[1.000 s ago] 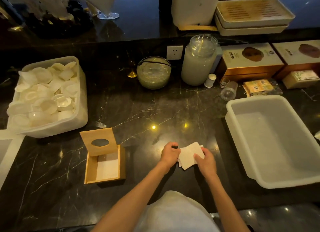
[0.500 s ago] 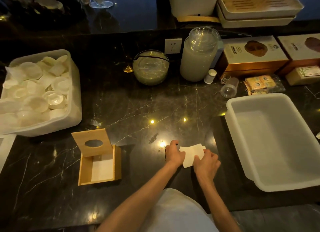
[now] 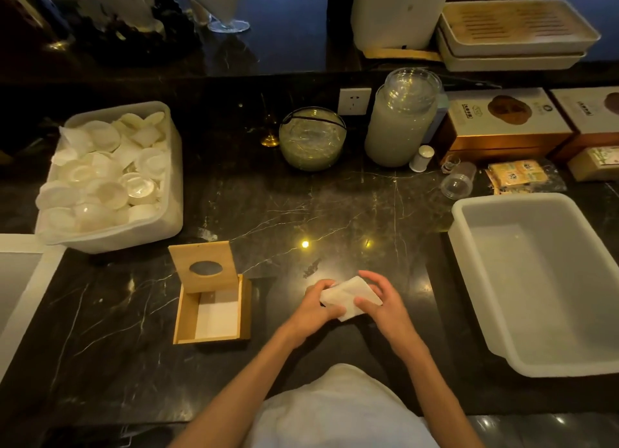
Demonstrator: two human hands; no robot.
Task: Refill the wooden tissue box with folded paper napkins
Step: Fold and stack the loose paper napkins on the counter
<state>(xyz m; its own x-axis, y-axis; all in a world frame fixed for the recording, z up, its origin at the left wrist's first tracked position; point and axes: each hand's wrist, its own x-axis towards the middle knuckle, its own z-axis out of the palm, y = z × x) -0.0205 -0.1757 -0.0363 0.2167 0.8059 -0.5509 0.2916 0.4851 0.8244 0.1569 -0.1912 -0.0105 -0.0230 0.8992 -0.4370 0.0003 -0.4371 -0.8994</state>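
The scene was dim and warm-toned. Small overhead lamps glinted as bright specks on the polished black marble counter (image 3: 335,213), just beyond the wooden tissue box (image 3: 211,308). Left of the box, the white bin (image 3: 167,213) glared softly. Edges bowed with wide-angle distortion; far background was murky and soft.

The wooden tissue box (image 3: 211,308) sits open at near left on the dark marble counter, its oval-holed lid (image 3: 203,266) tilted up on the far side, white napkins inside. Right of it, a small stack of folded white paper napkins (image 3: 350,296) sits gripped between two hands.
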